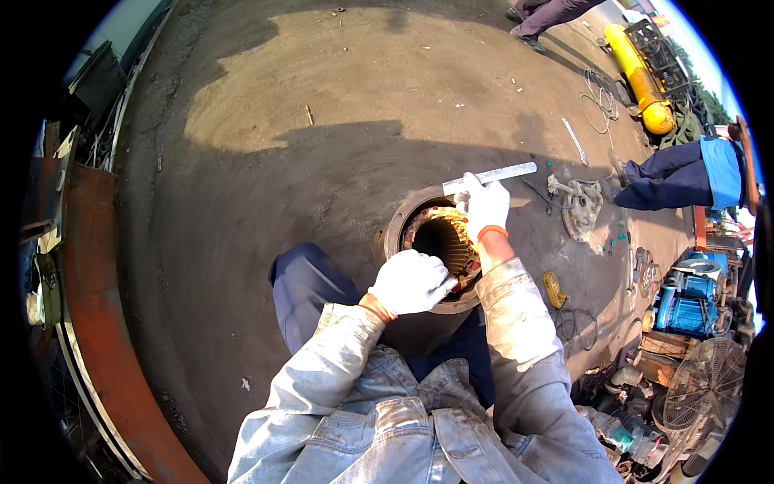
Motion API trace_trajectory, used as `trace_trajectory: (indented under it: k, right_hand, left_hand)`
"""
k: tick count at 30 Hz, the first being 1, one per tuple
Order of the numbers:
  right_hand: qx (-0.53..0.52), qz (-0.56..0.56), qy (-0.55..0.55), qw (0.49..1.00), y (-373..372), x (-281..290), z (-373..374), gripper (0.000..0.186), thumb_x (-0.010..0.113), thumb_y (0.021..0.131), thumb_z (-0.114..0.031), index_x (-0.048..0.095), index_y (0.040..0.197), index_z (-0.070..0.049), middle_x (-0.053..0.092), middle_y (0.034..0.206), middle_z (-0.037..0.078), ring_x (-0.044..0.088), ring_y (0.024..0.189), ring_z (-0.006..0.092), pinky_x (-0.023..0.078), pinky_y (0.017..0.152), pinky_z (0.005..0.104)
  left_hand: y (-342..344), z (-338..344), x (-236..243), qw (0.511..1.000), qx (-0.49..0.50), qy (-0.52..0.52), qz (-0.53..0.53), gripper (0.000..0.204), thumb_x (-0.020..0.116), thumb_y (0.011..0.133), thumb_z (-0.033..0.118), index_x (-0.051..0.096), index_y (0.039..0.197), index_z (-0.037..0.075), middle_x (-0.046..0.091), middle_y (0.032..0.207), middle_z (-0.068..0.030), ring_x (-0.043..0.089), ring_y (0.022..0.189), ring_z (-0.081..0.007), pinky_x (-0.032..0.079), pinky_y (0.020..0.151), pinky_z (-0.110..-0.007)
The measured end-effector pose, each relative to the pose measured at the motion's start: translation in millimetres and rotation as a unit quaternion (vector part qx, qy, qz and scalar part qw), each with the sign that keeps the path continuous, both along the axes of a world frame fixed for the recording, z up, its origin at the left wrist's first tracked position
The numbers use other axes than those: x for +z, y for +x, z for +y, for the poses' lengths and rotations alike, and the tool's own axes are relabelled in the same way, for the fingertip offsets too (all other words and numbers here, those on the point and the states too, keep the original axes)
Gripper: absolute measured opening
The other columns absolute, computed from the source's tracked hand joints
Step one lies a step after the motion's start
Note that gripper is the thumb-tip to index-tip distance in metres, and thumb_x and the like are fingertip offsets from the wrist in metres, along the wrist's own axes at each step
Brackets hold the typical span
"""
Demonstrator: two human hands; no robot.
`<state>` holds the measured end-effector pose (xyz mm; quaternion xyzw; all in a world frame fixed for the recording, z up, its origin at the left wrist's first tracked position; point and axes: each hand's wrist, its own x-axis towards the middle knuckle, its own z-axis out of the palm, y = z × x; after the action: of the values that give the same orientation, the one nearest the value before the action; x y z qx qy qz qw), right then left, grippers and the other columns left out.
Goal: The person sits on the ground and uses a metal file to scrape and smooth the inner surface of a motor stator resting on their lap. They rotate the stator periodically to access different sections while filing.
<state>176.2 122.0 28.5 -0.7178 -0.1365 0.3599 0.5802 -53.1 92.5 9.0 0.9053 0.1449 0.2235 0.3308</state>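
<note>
Between my knees stands an electric motor stator (393, 234), a round metal housing with its open bore facing up. Yellowish and red-marked windings (439, 213) ring the bore, which is dark inside. My right hand (487, 206), in a white glove, grips a flat pale strip (508, 172) over the far right rim. The strip reaches out to the right past the housing. On the near left of the rim is my white-gloved left hand (413, 282), its fingers curled in at the windings. Whatever those fingers hold, if anything, is hidden.
Right of the stator lie a yellow handheld tool (555, 290) with a cord and a pale rope bundle (582, 202). A person in dark trousers (669, 177) is beyond. Farther off is a yellow cylinder (637, 77). A fan (705, 383) and blue machinery (689, 302) crowd the right.
</note>
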Motion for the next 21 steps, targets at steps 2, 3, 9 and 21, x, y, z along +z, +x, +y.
trace_trajectory:
  k: [2, 3, 9, 21]
  right_hand:
    - [0.153, -0.065, -0.04, 0.985, -64, -1, 7, 0.021, 0.077, 0.11, -0.016, 0.078, 0.107, 0.004, 0.079, 0.086, 0.009, 0.068, 0.064, 0.015, 0.054, 0.058, 0.0303]
    - [0.229, -0.192, -0.046, 0.953, -72, -9, 7, 0.023, 0.079, 0.108, -0.018, 0.08, 0.108, 0.004, 0.08, 0.087, 0.009, 0.071, 0.066, 0.016, 0.055, 0.06, 0.0315]
    - [0.228, -0.054, -0.017, 0.972, -26, -1, 2, 0.021, 0.075, 0.109, -0.016, 0.081, 0.106, 0.005, 0.08, 0.086, 0.008, 0.07, 0.066, 0.0147, 0.055, 0.061, 0.0315]
    - [0.37, -0.134, -0.103, 0.913, -54, 21, 11, 0.033, 0.08, 0.106, -0.029, 0.083, 0.108, 0.003, 0.082, 0.087, 0.01, 0.076, 0.073, 0.0178, 0.06, 0.07, 0.0357]
  left_hand:
    - [-11, 2, -7, 0.999, 0.024, 0.011, -0.027, 0.036, 0.074, 0.106, 0.039, 0.077, 0.083, 0.011, 0.076, 0.086, -0.0086, 0.074, 0.078, -0.0319, 0.057, 0.074, -0.046]
    - [-12, 0, -9, 0.998, 0.029, 0.02, -0.044, 0.036, 0.074, 0.105, 0.039, 0.077, 0.083, 0.011, 0.076, 0.086, -0.0088, 0.074, 0.078, -0.0318, 0.056, 0.074, -0.046]
    - [-4, -3, -6, 0.996, 0.044, 0.055, -0.059, 0.037, 0.077, 0.103, 0.04, 0.074, 0.076, 0.014, 0.069, 0.074, -0.0078, 0.068, 0.065, -0.0331, 0.054, 0.065, -0.046]
    - [-13, -6, -17, 0.983, 0.084, 0.109, -0.121, 0.032, 0.084, 0.099, 0.035, 0.073, 0.075, 0.017, 0.066, 0.072, -0.0038, 0.062, 0.063, -0.0276, 0.049, 0.067, -0.041]
